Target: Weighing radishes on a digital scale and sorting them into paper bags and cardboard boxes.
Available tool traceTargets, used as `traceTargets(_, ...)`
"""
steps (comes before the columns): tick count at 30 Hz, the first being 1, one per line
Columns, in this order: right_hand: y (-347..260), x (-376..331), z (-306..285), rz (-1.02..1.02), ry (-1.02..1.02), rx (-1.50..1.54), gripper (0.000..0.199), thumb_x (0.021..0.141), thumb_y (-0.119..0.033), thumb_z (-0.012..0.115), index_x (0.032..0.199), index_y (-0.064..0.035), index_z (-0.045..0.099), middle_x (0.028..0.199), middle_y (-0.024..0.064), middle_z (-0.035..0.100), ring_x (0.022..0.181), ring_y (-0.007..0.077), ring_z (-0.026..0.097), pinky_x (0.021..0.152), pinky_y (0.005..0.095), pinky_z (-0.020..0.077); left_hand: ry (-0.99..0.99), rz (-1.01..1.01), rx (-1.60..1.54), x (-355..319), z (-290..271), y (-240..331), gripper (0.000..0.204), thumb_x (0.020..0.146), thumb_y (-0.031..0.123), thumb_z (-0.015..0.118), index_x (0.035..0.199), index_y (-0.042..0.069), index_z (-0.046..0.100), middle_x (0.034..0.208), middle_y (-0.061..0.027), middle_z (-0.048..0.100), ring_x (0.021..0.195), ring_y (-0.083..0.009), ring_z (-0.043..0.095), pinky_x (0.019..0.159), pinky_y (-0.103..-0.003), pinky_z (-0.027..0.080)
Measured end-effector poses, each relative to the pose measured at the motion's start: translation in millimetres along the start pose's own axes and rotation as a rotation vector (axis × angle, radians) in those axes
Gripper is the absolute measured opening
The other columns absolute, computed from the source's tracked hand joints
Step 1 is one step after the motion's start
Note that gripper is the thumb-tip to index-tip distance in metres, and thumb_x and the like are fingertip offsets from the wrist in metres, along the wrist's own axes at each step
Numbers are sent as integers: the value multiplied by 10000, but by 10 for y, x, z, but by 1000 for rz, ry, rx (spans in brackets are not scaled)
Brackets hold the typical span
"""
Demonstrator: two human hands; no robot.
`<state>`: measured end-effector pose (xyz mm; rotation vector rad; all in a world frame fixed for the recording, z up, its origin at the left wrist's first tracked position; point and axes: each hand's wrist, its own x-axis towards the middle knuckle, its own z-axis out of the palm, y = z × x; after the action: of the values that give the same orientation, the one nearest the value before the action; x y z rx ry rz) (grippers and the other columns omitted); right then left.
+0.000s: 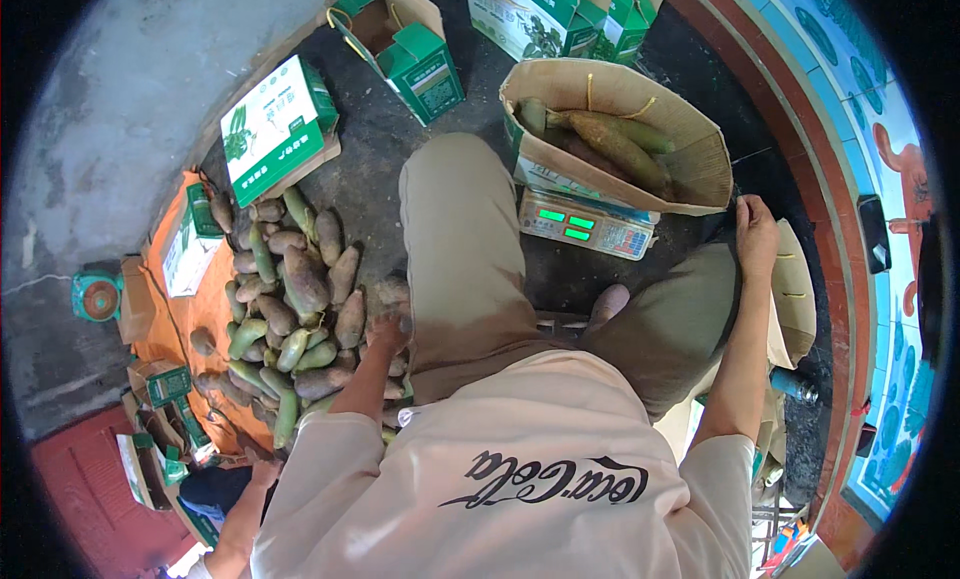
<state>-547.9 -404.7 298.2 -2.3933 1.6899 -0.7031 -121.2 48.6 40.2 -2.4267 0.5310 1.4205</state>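
Beside my left knee, my left hand (388,333) is closed around the near end of a soil-brown radish (391,291) at the edge of a heap. The heap (305,279) holds many long green radishes, several coated in brown dirt. To the right, an open-topped cardboard carton (625,184) stands on a digital scale (588,225) with green lit displays. Several large radishes (615,144) lie inside the carton. At its right corner, my right hand (757,237) has curled fingers pinching the cardboard edge.
A closed white-and-green carton (275,129) and open green cartons (425,69) stand beyond the heap. An orange sheet (200,329) lies under the radishes. Another person's hand (262,469) shows at lower left. A curved tiled ledge (800,129) bounds the right side.
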Motion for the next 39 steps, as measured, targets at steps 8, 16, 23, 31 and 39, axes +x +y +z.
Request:
traceTargets(8, 107, -7, 12, -51, 11, -39, 189, 873, -223, 537, 888, -51, 612, 814, 186, 612, 744, 359, 599, 640, 403, 463, 412, -142, 314, -441, -92, -623, 576, 813, 376, 553, 1340, 218, 382, 1458, -44, 224, 1345, -257, 203, 1058, -468, 235)
traceTargets(16, 177, -51, -49, -9, -37, -41, 199, 884, -213, 528, 920, -33, 604, 820, 190, 612, 752, 344, 605, 644, 377, 460, 388, -413, 143, -933, -334, -1102, 641, 781, 435, 593, 1341, 208, 378, 1478, -42, 160, 1367, -263, 132, 1049, -507, 220)
traceTargets(23, 94, -87, -58, -47, 5, -82, 252, 896, -256, 513, 949, -24, 595, 739, 182, 596, 685, 300, 600, 629, 362, 458, 194, -419, 70, -1025, -137, -1182, 578, 799, 344, 567, 1335, 235, 379, 1456, -46, 233, 1366, -287, 141, 1064, -509, 204)
traceTargets(31, 66, -48, -69, 8, -85, -78, 210, 893, -216, 515, 942, -28, 596, 818, 209, 611, 763, 351, 613, 639, 381, 462, 286, -497, 163, -929, -47, -1516, 592, 799, 299, 574, 1345, 252, 352, 1461, -47, 199, 1346, -279, 179, 1014, -507, 287)
traceTargets(39, 145, -18, -33, -15, -100, -68, 207, 897, -213, 505, 945, -36, 601, 822, 199, 621, 764, 346, 618, 643, 384, 467, 326, -634, -35, -970, -115, -1773, 740, 769, 207, 608, 1404, 277, 234, 1479, -21, 164, 1349, -244, 177, 1022, -481, 303)
